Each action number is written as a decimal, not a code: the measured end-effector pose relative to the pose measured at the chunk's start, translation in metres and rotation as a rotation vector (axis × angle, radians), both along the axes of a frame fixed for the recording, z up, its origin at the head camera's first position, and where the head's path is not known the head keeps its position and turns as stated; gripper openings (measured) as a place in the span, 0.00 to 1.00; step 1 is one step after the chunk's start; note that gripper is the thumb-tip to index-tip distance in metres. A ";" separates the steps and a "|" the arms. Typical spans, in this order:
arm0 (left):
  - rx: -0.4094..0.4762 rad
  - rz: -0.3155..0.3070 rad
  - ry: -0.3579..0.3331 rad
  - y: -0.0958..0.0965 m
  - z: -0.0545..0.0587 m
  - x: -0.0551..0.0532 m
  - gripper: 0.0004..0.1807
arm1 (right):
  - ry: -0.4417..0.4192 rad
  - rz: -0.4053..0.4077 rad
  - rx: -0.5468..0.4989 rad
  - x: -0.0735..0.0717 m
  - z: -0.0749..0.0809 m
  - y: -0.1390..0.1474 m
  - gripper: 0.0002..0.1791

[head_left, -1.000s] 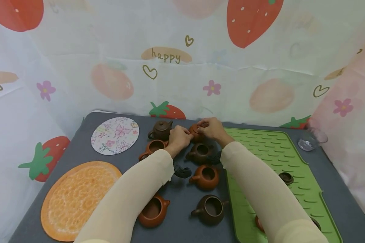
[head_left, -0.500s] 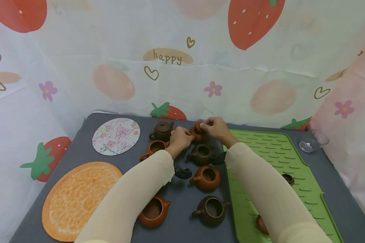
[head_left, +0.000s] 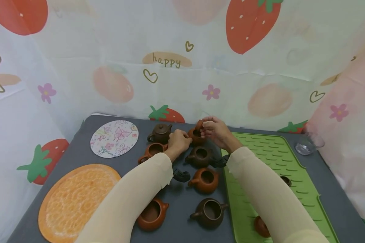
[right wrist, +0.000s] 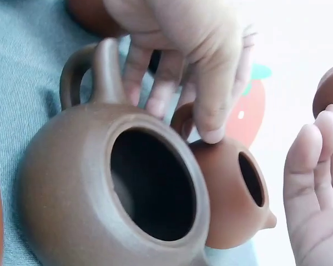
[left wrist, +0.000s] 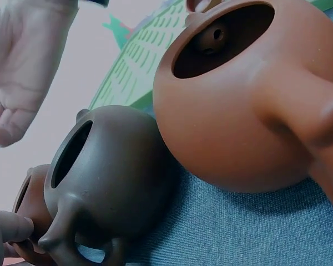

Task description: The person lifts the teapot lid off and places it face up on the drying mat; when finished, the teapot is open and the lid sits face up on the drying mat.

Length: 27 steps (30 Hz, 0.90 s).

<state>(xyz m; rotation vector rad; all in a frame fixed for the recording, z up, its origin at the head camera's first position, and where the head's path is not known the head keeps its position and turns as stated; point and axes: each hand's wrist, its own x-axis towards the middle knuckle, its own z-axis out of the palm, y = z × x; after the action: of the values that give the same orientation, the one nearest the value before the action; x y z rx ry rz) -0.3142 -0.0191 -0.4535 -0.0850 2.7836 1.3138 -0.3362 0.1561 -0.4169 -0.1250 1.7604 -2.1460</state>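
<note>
At the back of the table my left hand (head_left: pixel 178 143) pinches the handle of a small reddish-brown clay teapot (head_left: pixel 195 137). Its dark round opening shows in the right wrist view, where the left thumb (right wrist: pixel 212 124) lies at the handle. My right hand (head_left: pixel 218 132) holds the matching teapot lid (head_left: pixel 199 125), tilted on edge just above the pot; in the right wrist view the lid (right wrist: pixel 328 91) sits at the fingertips. A dark brown lidless teapot (head_left: pixel 199 156) stands directly in front of the gripped pot and looks large in the left wrist view.
Other lidless teapots, orange (head_left: pixel 205 180) and dark (head_left: pixel 211 213), line the same column. A lidded dark teapot (head_left: pixel 160 134) stands back left. On the right a green mat (head_left: pixel 261 145) bears several lids (head_left: pixel 261 226). A clear glass pitcher (head_left: pixel 307 145) and two round mats (head_left: pixel 79 202) flank them.
The right hand has lifted the lid off the teapot and tipped it upright, uncovering the opening. The left hand has stayed at the handle.
</note>
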 end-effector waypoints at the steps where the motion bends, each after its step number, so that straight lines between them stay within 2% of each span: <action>1: 0.004 -0.001 0.002 0.000 0.000 0.000 0.09 | 0.000 0.023 -0.026 0.001 0.001 0.001 0.17; 3: 0.009 -0.005 0.005 0.000 0.000 0.000 0.09 | -0.012 0.063 -0.076 0.003 0.003 0.003 0.23; 5: 0.012 -0.009 0.005 -0.001 0.000 0.000 0.09 | -0.033 0.095 -0.133 0.005 0.005 0.006 0.24; 9: 0.009 -0.014 0.003 -0.002 0.000 0.000 0.08 | -0.082 0.129 -0.274 0.008 0.010 0.010 0.16; 11: 0.012 -0.013 -0.001 -0.002 0.000 0.001 0.08 | -0.078 0.142 -0.299 0.011 0.012 0.013 0.12; 16: 0.028 -0.016 0.000 -0.001 0.000 0.003 0.08 | -0.021 0.151 -0.214 0.019 0.026 0.025 0.06; 22: 0.039 -0.020 -0.001 -0.001 0.001 0.003 0.08 | 0.008 0.147 -0.143 0.033 0.049 0.046 0.14; 27: 0.027 -0.011 -0.016 -0.001 0.002 0.003 0.09 | 0.043 0.183 -0.099 0.045 0.061 0.059 0.13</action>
<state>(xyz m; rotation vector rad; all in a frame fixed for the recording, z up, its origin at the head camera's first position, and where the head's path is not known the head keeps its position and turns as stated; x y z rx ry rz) -0.3109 -0.0201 -0.4511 -0.0790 2.7482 1.3423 -0.2917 0.2152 -0.3555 -0.3456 1.5983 -2.1112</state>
